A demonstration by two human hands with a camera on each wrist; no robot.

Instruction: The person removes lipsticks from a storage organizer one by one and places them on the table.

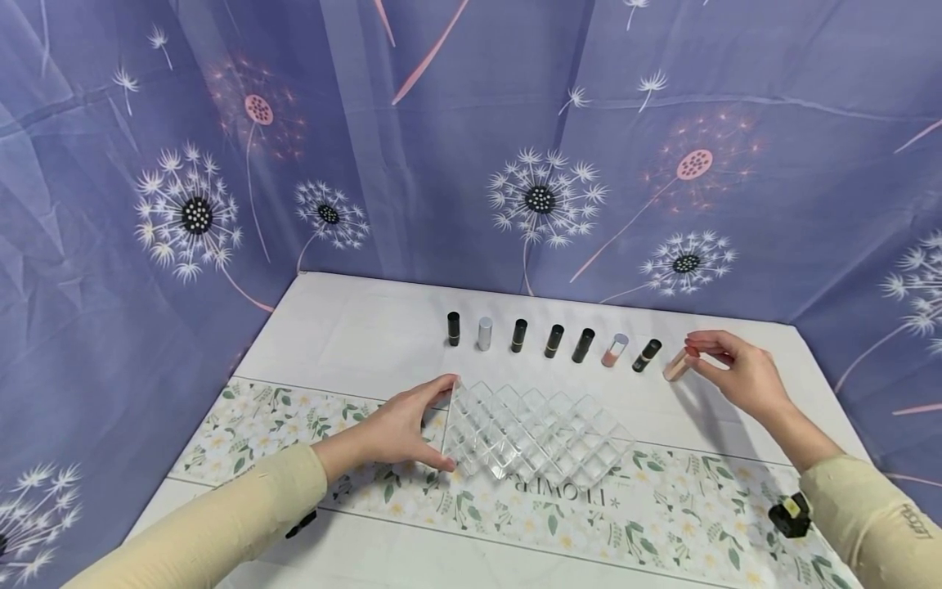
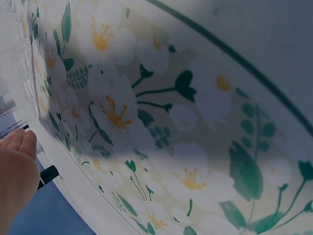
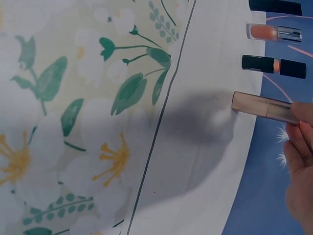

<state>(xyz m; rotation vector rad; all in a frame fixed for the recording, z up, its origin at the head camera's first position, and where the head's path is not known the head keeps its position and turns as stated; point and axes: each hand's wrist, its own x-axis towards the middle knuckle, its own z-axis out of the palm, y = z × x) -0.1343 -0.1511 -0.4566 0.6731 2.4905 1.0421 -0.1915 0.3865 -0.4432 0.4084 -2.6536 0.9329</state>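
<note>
At the right end of a row of lipsticks, my right hand (image 1: 739,376) pinches the top of a pinkish-beige lipstick tube (image 1: 675,366) between thumb and fingers. The right wrist view shows this tube (image 3: 254,105) standing on the white surface, its upper end covered by the fingertips. My left hand (image 1: 401,427) grips the left end of a clear organizer (image 1: 537,433), thumb at the front corner and fingers at the back corner. Diamond-shaped compartments fill the organizer. Only part of the left hand (image 2: 18,166) appears in the left wrist view, beside the organizer's edge.
Several upright lipsticks stand in a row behind the organizer: black ones (image 1: 554,341), a silver one (image 1: 485,334) and a clear-and-pink one (image 1: 614,350). A floral runner (image 1: 316,417) crosses the white table (image 1: 353,327). Purple dandelion curtains (image 1: 441,164) close off the back and sides.
</note>
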